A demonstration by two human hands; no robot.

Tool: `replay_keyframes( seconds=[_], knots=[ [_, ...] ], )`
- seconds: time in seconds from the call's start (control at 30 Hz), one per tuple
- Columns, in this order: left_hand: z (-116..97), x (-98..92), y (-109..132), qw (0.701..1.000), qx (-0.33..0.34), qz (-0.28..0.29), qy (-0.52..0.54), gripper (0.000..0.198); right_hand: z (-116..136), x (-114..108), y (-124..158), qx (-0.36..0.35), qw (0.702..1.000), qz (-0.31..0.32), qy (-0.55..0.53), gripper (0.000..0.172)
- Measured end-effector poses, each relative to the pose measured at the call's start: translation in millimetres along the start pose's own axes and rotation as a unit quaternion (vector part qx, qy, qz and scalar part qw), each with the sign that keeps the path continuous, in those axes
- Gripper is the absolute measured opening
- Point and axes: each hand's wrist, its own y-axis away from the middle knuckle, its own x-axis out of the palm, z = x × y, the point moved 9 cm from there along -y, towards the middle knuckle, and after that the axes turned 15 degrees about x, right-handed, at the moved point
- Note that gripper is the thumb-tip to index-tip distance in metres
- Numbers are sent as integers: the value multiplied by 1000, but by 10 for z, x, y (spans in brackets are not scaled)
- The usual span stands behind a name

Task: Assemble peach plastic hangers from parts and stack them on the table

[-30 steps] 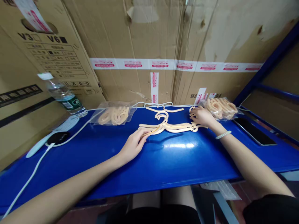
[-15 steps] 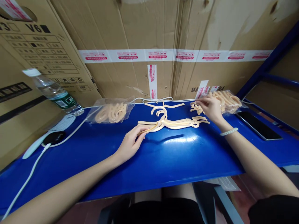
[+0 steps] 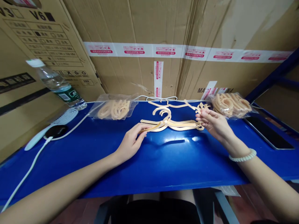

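My left hand (image 3: 129, 141) is pinched around the left end of a stack of several cream plastic hangers (image 3: 177, 125), whose hooks point away from me. Over the stack's right end, my right hand (image 3: 217, 127) pinches a slim cream plastic piece (image 3: 190, 105) that sticks out up and to the left; its lower end is hidden by my fingers. Just behind that hand lies a small heap of cream hook-shaped pieces (image 3: 203, 106). One more hanger (image 3: 178, 105) lies flat behind the stack.
On the blue table (image 3: 149, 168), a clear bag of cream parts (image 3: 114, 109) lies left and another bag (image 3: 230, 105) right. A phone (image 3: 268, 132) is at the right. A water bottle (image 3: 60, 87), hairbrush (image 3: 65, 117) and white cable (image 3: 30, 169) are left. Cardboard (image 3: 130, 74) stands behind.
My right hand has come back toward me from the heap of small pieces, now with a slim cream piece raised in its fingers. My left hand keeps its hold. The view has shifted slightly.
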Motion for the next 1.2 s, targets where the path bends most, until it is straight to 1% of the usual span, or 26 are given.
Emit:
replay_keyframes(
  seconds=[0.13,0.27,0.33,0.43,0.6,0.73,1.03,1.2],
  knots=[
    [17,12,6,1000,-7,9,-6,21,-64,10,-31,40,999,22,5,42],
    [35,18,13,1000,-21,14,-12,21,-69,80,1,48,996,55,52,31],
    [42,14,20,999,-27,15,-15,21,-77,132,23,51,993,76,76,29],
    [46,7,32,999,-32,18,-20,20,-91,175,57,61,989,96,93,30],
    [43,-9,37,999,-35,17,-32,20,-157,244,114,110,980,132,98,33],
    [37,-18,33,999,-32,16,-38,20,-198,291,121,124,974,157,110,33],
    [12,-20,26,999,-17,17,-48,18,-232,313,93,124,975,146,110,37],
    [24,-22,31,999,-21,14,-46,19,-201,331,92,71,983,119,117,44]
  ],
)
